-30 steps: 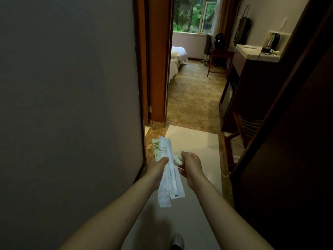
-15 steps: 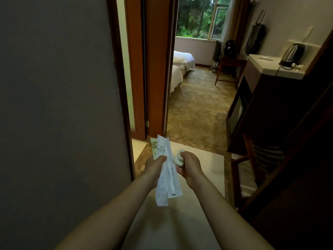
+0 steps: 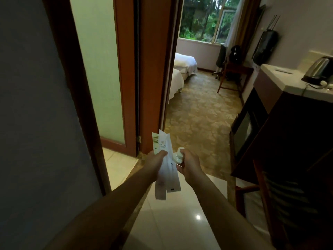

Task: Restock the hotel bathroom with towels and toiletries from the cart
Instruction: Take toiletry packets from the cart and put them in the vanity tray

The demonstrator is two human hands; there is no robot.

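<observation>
My left hand (image 3: 155, 161) pinches a bunch of long white toiletry packets (image 3: 166, 170), one with green stripes at its top; they hang down past my wrist. My right hand (image 3: 190, 166) grips small white toiletry bottles (image 3: 178, 156), whose round caps stick out toward the packets. Both hands are held close together in front of me, above the pale tiled floor (image 3: 173, 219). No towels or cart are in view.
A grey wall (image 3: 36, 114) fills the left. Beside it stands an orange wooden door with a frosted glass panel (image 3: 100, 73). Ahead lie patterned carpet (image 3: 200, 112), two white beds (image 3: 182, 69) and a window. A dark cabinet with a kettle (image 3: 319, 72) and a wooden rack (image 3: 270, 192) stand right.
I have moved forward along the entry hall. The frosted glass door on the left has come into view. Both hands keep the same hold on the packets and bottles.
</observation>
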